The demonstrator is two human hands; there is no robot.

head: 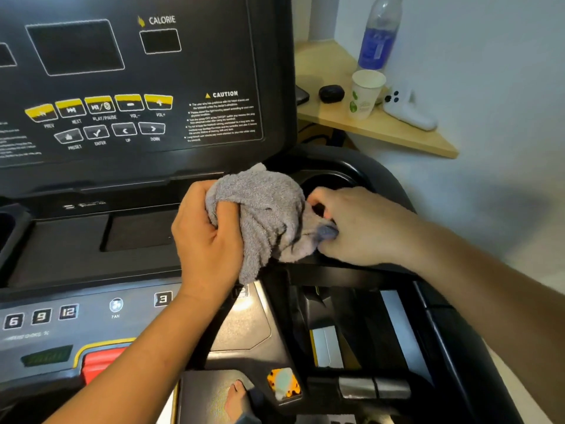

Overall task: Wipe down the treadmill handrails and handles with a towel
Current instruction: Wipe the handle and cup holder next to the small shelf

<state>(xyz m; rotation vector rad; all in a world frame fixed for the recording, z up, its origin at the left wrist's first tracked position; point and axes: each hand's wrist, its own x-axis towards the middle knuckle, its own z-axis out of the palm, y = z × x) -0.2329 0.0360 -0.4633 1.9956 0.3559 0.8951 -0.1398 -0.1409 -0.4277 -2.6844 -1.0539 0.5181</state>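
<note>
Both forearms reach in from the bottom edge toward a grey towel [263,215] bunched over the right side of the treadmill console [128,166]. The left hand [208,237] grips the towel's left part, fingers curled tight into the cloth with the thumb side up. The right hand [351,228] pinches the towel's right end, fingers curled round a darker blue-grey edge, and lies over the rim of the black cup holder [328,180]. The towel hangs between the two hands, its lower corner dangling just above the console's key row.

On the console, yellow media keys [101,107] sit under dark screens, with a "CAUTION" label [224,117] to their right. Lower down are number keys, a fan key [116,305] and a red stop button [102,362]. A bare foot [238,399] shows on the deck below, near a black handle with a metal sensor grip [371,388].

To the right, a wooden corner shelf [397,136] carries a water bottle [379,35], a paper cup [365,93], a small black case [331,93] and a white device [406,108].
</note>
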